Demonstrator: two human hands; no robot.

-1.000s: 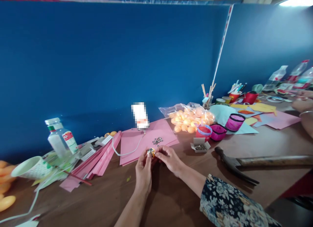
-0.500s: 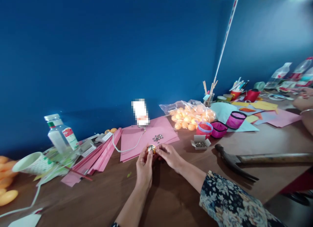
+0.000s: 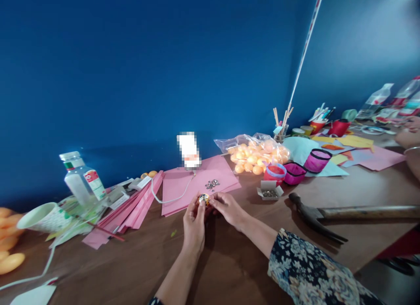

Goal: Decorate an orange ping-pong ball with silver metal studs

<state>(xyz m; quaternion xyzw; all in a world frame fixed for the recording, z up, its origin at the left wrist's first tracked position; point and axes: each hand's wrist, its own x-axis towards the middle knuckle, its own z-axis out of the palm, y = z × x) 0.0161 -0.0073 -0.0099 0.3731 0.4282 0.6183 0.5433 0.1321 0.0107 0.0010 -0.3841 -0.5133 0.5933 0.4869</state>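
My left hand (image 3: 193, 229) is closed around a small orange ball (image 3: 204, 198) whose top is studded with shiny silver tacks. From the right side, my right hand (image 3: 230, 210) pinches the same ball between thumb and fingers; its lower fingertips are partly hidden. Just beyond the ball, a small heap of silver tacks (image 3: 212, 184) lies on sheets of pink paper (image 3: 177, 187). To the right of my hands stands an open white box (image 3: 270, 192) with more tacks in it.
A claw hammer (image 3: 328, 215) lies at right, near several small fabric cups (image 3: 317, 160). Behind is a plastic bag of orange balls (image 3: 257, 156). At left are a bottle (image 3: 83, 180), a tipped paper cup (image 3: 44, 217) and pink strips (image 3: 138, 208). Another person's hand (image 3: 408, 130) shows far right.
Both hands stay on the ball with almost no visible movement. The whole view has shifted very slightly.
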